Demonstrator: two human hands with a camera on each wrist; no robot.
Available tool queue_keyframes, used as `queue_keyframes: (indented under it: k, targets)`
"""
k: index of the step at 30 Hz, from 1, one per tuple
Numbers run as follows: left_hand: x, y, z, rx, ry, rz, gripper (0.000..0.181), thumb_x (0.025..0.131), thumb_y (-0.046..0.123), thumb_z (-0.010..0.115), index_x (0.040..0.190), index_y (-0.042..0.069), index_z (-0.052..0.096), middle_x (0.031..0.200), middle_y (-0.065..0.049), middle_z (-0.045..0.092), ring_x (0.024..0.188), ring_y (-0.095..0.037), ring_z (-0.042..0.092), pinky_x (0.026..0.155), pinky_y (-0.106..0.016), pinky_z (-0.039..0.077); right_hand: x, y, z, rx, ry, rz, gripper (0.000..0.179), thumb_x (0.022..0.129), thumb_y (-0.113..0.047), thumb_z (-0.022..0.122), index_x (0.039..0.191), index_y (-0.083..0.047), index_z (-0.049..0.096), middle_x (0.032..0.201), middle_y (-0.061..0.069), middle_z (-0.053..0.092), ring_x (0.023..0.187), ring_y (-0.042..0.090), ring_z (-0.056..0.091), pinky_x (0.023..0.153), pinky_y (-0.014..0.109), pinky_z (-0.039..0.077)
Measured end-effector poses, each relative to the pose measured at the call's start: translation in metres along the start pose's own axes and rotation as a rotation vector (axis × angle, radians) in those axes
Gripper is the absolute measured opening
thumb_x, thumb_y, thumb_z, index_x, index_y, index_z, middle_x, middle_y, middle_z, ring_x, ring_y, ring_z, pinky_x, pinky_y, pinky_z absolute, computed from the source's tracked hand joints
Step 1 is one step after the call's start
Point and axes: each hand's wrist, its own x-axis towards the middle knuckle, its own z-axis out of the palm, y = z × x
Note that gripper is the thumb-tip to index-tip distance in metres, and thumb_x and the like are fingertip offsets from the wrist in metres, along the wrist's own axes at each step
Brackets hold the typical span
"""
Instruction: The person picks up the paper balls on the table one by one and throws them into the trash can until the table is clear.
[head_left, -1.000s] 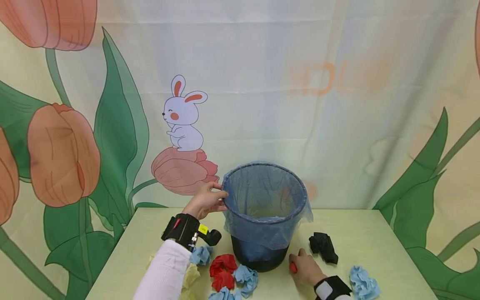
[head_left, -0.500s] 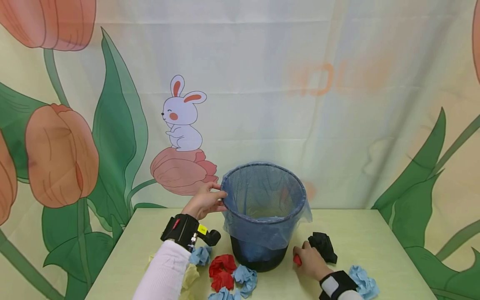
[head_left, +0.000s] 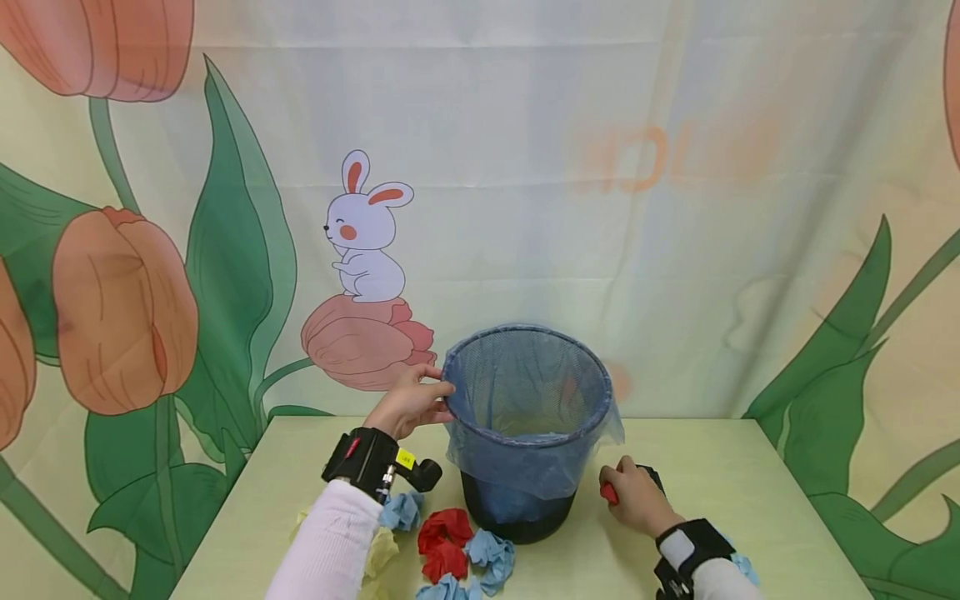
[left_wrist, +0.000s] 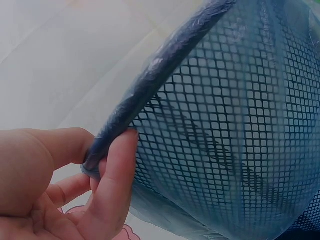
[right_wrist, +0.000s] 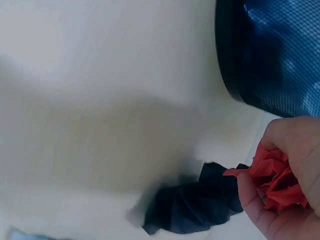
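Observation:
A black mesh wastebasket [head_left: 517,512] lined with a translucent blue bag [head_left: 517,467] stands upright on the table. At its left rim my left hand [head_left: 408,402] pinches the bag-covered edge; the left wrist view shows thumb and fingers on either side of the rim [left_wrist: 150,75]. My right hand [head_left: 637,498] is to the right of the basket, its fingers curled round a crumpled red paper ball [right_wrist: 276,177]. Beyond that hand lies a black crumpled paper ball [right_wrist: 192,205], partly covered by the hand in the head view.
Left of the basket's base lie a red paper ball [head_left: 445,546], blue paper balls [head_left: 491,560] and yellow ones [head_left: 381,552]. Another blue paper ball [head_left: 744,567] sits at the right, mostly behind my right wrist. A printed cloth backdrop [head_left: 525,208] hangs behind the table [head_left: 765,492].
My right hand, holding the red paper ball, has moved right and away from me, now overlapping the black paper ball. My left hand has stayed on the rim.

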Motion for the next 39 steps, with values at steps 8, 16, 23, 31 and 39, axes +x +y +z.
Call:
queue_keyframes:
  k: [8, 16, 23, 31, 39]
  targets:
    - [0.001, 0.000, 0.000, -0.002, -0.003, 0.002, 0.036, 0.091, 0.007, 0.054, 0.122, 0.003, 0.036, 0.090, -0.012, 0.046, 0.061, -0.015, 0.051, 0.060, -0.026, 0.055, 0.009, 0.013, -0.015, 0.000, -0.023, 0.040, 0.030, 0.063, 0.002, 0.073, 0.082, -0.013, 0.054, 0.078, 0.008, 0.043, 0.059, 0.024, 0.045, 0.054, 0.034, 0.040]
    - [0.001, 0.002, 0.000, 0.002, 0.011, -0.012, 0.035, 0.090, 0.007, 0.056, 0.120, 0.004, 0.038, 0.085, -0.010, 0.046, 0.060, -0.016, 0.051, 0.059, -0.027, 0.055, 0.023, 0.024, -0.038, -0.053, -0.016, 0.038, 0.029, 0.067, -0.004, 0.077, 0.088, -0.009, 0.058, 0.082, 0.012, 0.047, 0.061, 0.024, 0.049, 0.057, 0.037, 0.046]
    - [0.000, 0.002, 0.000, 0.012, 0.011, -0.008, 0.034, 0.089, 0.007, 0.055, 0.119, 0.004, 0.038, 0.083, -0.009, 0.046, 0.059, -0.015, 0.051, 0.059, -0.026, 0.055, 0.035, 0.030, -0.060, -0.069, -0.023, 0.039, 0.030, 0.066, -0.001, 0.075, 0.088, -0.009, 0.056, 0.081, 0.011, 0.047, 0.062, 0.024, 0.047, 0.057, 0.037, 0.045]
    - [0.000, 0.002, 0.000, 0.012, -0.002, -0.010, 0.036, 0.090, 0.008, 0.054, 0.122, 0.003, 0.037, 0.085, -0.010, 0.045, 0.060, -0.015, 0.051, 0.058, -0.025, 0.054, 0.046, 0.035, -0.079, -0.065, 0.000, 0.042, 0.026, 0.069, 0.000, 0.072, 0.088, -0.010, 0.057, 0.082, 0.012, 0.047, 0.065, 0.026, 0.047, 0.060, 0.039, 0.045]
    - [0.000, 0.003, -0.001, 0.027, 0.009, -0.011, 0.036, 0.090, 0.007, 0.055, 0.120, 0.003, 0.037, 0.081, -0.009, 0.045, 0.058, -0.015, 0.051, 0.057, -0.025, 0.054, 0.060, 0.035, -0.103, -0.092, 0.031, 0.004, 0.024, 0.071, -0.001, 0.071, 0.087, -0.010, 0.056, 0.083, 0.015, 0.047, 0.066, 0.030, 0.049, 0.062, 0.043, 0.046]
